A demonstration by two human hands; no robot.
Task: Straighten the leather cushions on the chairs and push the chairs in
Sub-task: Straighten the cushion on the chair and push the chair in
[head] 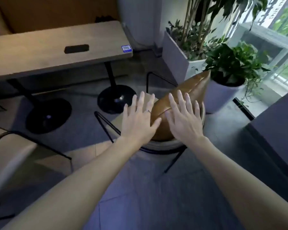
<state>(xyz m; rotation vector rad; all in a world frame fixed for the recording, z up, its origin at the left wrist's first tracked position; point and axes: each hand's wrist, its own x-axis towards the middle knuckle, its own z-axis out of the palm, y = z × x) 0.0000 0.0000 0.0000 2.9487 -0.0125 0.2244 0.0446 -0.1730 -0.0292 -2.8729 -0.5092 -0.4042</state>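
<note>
A brown leather cushion [192, 87] stands on edge in a beige chair [163, 144] with thin black metal legs, one corner pointing up to the right. My left hand [140, 118] is spread flat over the cushion's left side, thumb resting on the leather, a ring on one finger. My right hand [184, 117] lies spread flat on the cushion's top and right side. Neither hand grips anything. A second beige chair [12, 156] shows at the lower left.
A wooden table [56, 52] on two black pedestal bases [116, 98] stands to the left, with a dark slot and a blue sticker. Two white planters [178, 60] with green plants crowd the chair's far right. A dark cabinet [276, 130] stands at right.
</note>
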